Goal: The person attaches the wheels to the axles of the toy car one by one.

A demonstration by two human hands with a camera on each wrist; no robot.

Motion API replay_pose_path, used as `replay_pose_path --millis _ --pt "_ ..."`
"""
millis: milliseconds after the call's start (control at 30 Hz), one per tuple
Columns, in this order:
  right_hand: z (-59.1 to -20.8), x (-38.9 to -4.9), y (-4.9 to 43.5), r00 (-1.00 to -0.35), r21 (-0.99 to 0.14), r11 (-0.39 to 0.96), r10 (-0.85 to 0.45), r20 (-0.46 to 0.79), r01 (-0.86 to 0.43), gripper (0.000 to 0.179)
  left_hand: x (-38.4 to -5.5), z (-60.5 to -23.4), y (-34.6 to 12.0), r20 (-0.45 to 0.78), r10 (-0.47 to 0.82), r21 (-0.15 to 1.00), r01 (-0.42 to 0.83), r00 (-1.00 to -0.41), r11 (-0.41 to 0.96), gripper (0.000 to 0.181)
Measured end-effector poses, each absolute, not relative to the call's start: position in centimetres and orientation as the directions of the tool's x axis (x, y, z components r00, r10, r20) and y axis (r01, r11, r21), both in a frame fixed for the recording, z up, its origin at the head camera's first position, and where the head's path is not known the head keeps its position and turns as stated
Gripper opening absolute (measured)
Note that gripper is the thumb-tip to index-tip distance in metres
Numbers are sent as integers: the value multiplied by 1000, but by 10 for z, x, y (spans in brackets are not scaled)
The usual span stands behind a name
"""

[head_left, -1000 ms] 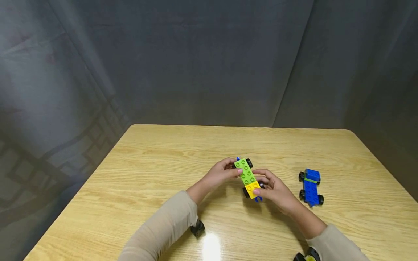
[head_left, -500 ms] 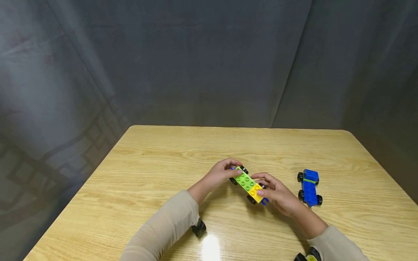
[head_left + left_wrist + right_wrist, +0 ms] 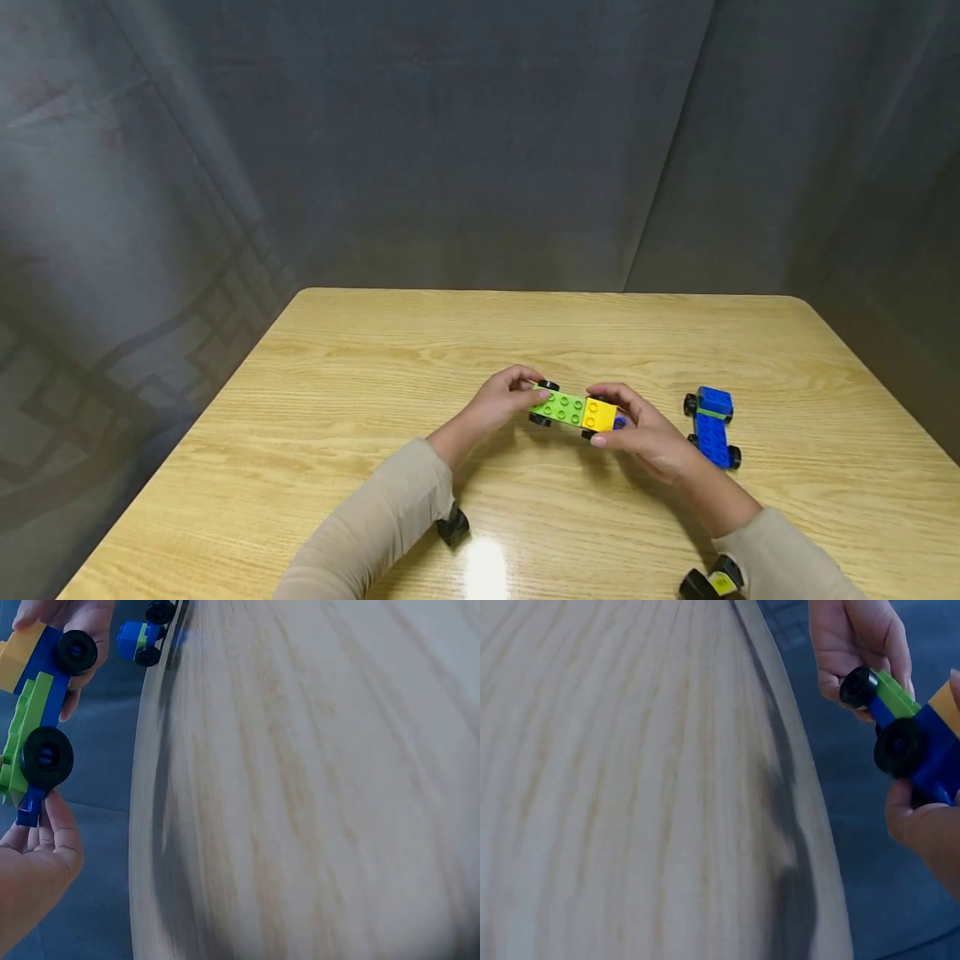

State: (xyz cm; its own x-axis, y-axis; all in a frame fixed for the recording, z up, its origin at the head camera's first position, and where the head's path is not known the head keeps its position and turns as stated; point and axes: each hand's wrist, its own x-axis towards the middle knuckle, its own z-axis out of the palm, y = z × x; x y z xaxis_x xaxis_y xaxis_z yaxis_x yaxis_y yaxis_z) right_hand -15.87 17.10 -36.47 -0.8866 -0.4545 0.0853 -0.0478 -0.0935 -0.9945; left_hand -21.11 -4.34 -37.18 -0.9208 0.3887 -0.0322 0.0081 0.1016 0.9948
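A toy car [image 3: 557,407] with a studded green brick and a yellow brick [image 3: 600,414] on a blue base with black wheels is held above the table between both hands. My left hand [image 3: 501,406] pinches its green end, the thumb lying on the studs. At the yellow end my right hand [image 3: 647,437] spans the car, fingers on the far side and thumb on the near side. The left wrist view shows the blue base and two wheels of the toy car [image 3: 46,754] from the side. In the right wrist view the right fingers partly leave the frame.
A second, blue toy car [image 3: 712,427] with a thin green layer stands on the wooden table [image 3: 420,333] to the right, near my right hand. Black devices sit at both cuffs, the right device [image 3: 712,582] with a yellow label. A grey curtain [image 3: 465,150] hangs behind the table.
The held car has turned from steeply slanted to nearly level across the head view, its yellow end swinging right. My right thumb has shifted from the yellow brick's top to its near side.
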Motion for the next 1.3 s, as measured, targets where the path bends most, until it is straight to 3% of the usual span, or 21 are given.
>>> replay_pose_path --millis 333,767,1033,1300 --pt "-358 -163 169 -958 -993 83 -281 62 -88 55 -199 -354 -47 -81 398 994 -47 -914 94 32" --pt "-356 -169 162 -993 -962 251 -68 96 -110 57 -207 -377 -33 -116 267 981 -68 -957 182 33" --pt "-362 -174 161 -989 -937 315 -55 139 -150 59 -202 -376 -26 -59 247 966 7 -967 259 31" --pt "-360 -184 162 -994 -929 357 -64 84 -102 56 -203 -375 -27 -112 308 928 12 -945 373 39"
